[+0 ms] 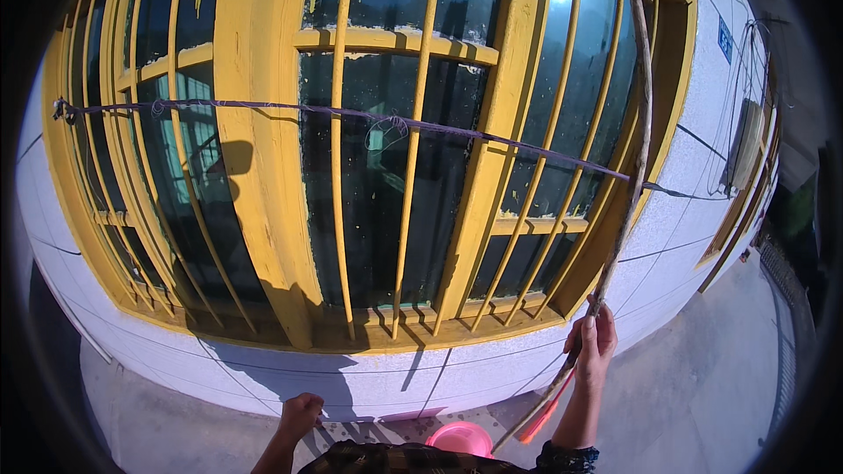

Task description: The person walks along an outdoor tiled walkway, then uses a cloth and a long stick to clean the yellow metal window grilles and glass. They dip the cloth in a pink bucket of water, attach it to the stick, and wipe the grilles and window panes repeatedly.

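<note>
My right hand (pixel 593 342) is wrapped around a long wooden pole (pixel 642 92), which rises steeply past the right side of the window and slants down to the ground. Across the yellow window bars (pixel 408 224) runs a purple cord (pixel 474 135), knotted in places; the pole crosses in front of it near its right end. My left hand (pixel 301 413) is low in front of the white wall, its fingers curled in, with nothing visible in them. A pink plastic basin (pixel 461 438) sits on the ground between my hands, partly hidden by my clothing. Beside the pole's lower end shows an orange-red bristled thing (pixel 541 420).
A yellow wooden window frame (pixel 257 112) with dark glass panes (pixel 388 178) fills the view ahead. Below it is a white wall (pixel 395 378) bearing my shadow. Loose wires (pixel 751 59) and a grey box (pixel 744 145) hang at right, above concrete paving (pixel 691 382).
</note>
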Motion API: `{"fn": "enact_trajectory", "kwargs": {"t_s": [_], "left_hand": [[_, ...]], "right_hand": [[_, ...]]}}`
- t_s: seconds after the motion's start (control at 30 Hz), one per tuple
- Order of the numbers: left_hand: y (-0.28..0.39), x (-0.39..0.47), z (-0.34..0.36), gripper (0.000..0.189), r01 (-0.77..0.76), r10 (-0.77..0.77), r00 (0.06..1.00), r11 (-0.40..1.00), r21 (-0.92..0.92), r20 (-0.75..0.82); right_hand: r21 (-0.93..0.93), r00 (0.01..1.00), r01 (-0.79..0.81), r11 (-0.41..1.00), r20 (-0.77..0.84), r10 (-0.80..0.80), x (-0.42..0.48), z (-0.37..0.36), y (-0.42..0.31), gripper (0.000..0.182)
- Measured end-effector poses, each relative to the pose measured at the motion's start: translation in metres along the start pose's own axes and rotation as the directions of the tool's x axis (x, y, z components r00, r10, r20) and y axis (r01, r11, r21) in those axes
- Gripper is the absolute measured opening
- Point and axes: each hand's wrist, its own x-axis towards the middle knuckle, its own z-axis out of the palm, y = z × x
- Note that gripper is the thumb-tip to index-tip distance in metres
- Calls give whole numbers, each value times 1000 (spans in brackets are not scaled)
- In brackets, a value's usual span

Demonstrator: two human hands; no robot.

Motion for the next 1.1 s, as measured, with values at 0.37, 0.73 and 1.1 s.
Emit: {"fn": "enact_trajectory", "kwargs": {"t_s": [0.37,0.73,1.1], "left_hand": [[19,26,-9,24,-221,219,974,974,39,55],[202,70,3,29,-191,526,744,758,-624,412],[393,-5,29,86,-774,959,283,239,-586,17]], "right_hand": [[57,985,-175,983,19,174,-86,-1,57,22],[274,915,-403,873,96,392,-179,-24,219,54],[59,778,-626,777,114,618,-194,-26,157,57]]}}
